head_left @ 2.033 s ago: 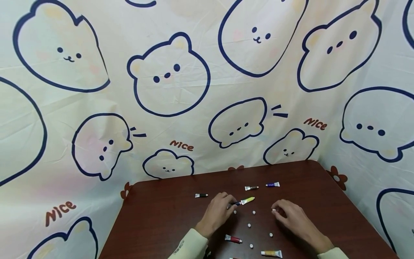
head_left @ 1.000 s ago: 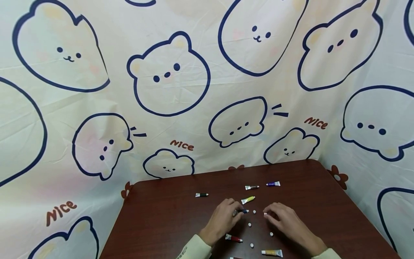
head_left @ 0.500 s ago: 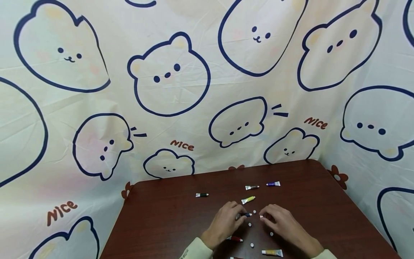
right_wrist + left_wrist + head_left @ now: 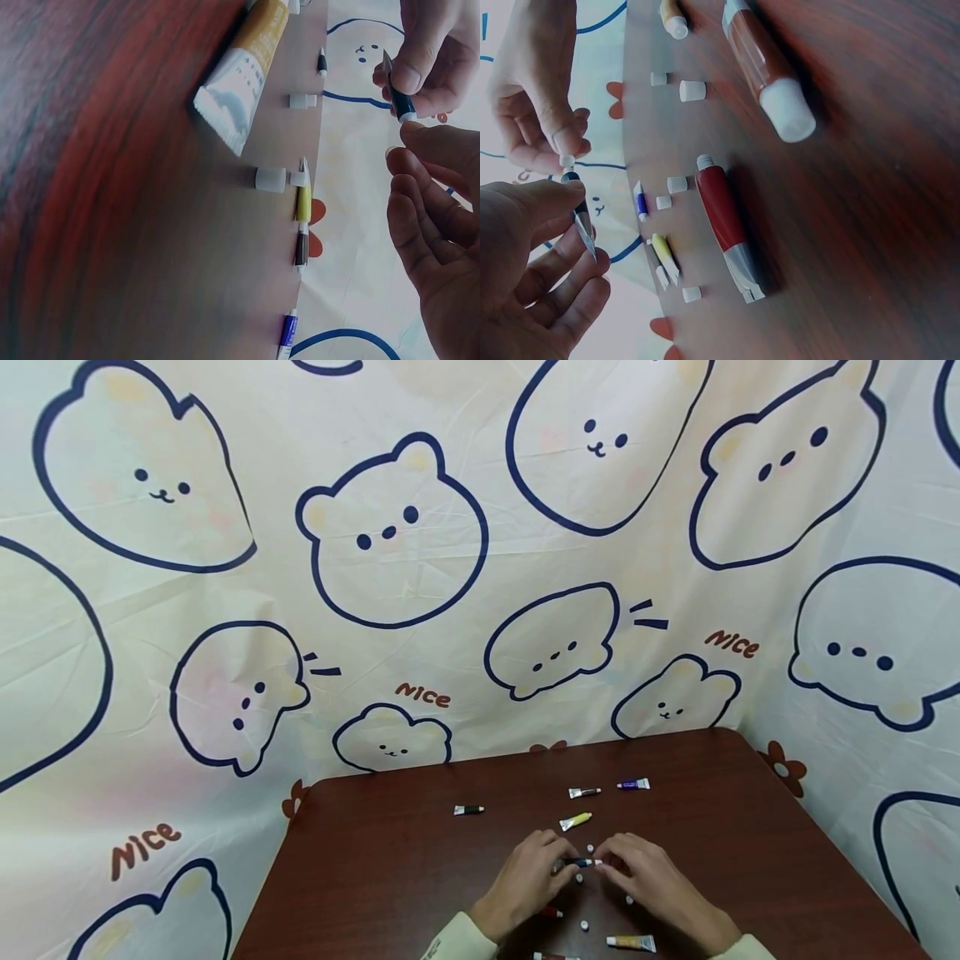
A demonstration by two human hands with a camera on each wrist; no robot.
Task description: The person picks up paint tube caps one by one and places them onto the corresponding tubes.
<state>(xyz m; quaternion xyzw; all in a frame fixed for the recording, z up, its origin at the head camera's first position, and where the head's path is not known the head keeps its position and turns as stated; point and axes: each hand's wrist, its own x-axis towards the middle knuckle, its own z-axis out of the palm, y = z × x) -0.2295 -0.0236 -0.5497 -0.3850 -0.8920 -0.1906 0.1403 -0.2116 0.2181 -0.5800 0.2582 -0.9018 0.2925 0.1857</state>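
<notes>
Head view showed both hands near the middle of a dark reddish-brown wooden table [image 4: 390, 852]. Between them was a small navy-blue and silver paint tube [image 4: 577, 862], lying crosswise with its nozzle towards 3 o'clock. At its 9 o'clock end the left hand [image 4: 527, 872] pinched it between thumb and fingers; from 3 o'clock the right hand [image 4: 652, 877] pinched a small white plastic cap [image 4: 567, 160] at the nozzle. Whether that cap was seated could not be told.

Counting from the navy tube, a loose white cap [image 4: 590, 848] lay just beside it at 12 o'clock, a second cap [image 4: 580, 878] near 7, a third cap [image 4: 629, 900] at 4 and a fourth cap [image 4: 584, 926] at 6. A yellow and silver tube [image 4: 576, 821] and, beyond it, a dark brown and silver tube [image 4: 585, 792] lay towards 12, a purple and silver tube [image 4: 633, 785] at 1, and a dark green and silver tube [image 4: 468, 810] at 10. A red and silver tube [image 4: 552, 912], its nozzle bare in the left wrist view, lay at 7, partly hidden by the left hand; an ochre and silver tube [image 4: 631, 943] lay at 5.
</notes>
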